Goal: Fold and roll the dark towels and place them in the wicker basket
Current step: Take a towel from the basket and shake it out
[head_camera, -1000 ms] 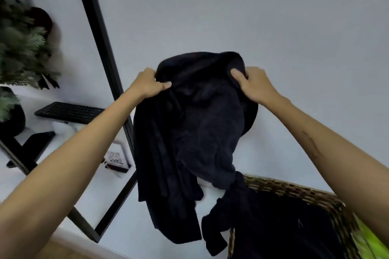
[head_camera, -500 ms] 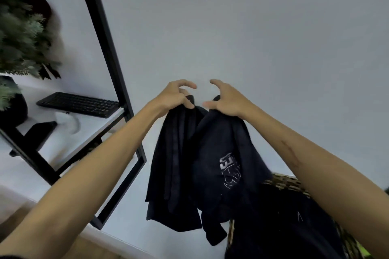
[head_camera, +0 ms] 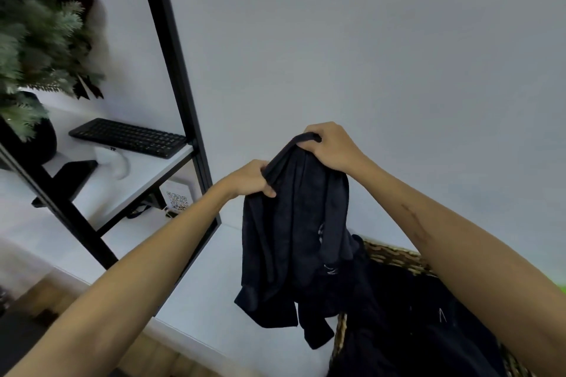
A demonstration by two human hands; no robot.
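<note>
A dark cloth (head_camera: 291,242) hangs in the air in front of the white wall, bunched at its top edge. My left hand (head_camera: 249,179) grips that edge on the left side. My right hand (head_camera: 332,145) grips it slightly higher, on the right. The cloth's lower end dangles just left of the wicker basket (head_camera: 395,255) at the bottom right. More dark fabric (head_camera: 413,324) fills the basket and hides its inside; my right forearm crosses over its right side.
A black-framed shelf unit (head_camera: 180,76) stands at the left with a black keyboard (head_camera: 128,138), a white object and a card with a QR code (head_camera: 177,200). A green artificial tree (head_camera: 33,40) fills the top-left corner. Wooden floor shows at the bottom left.
Both hands have moved lower and to the right with the cloth. The right hand now sits above the left, and the cloth hangs narrower, its white print mostly folded out of sight.
</note>
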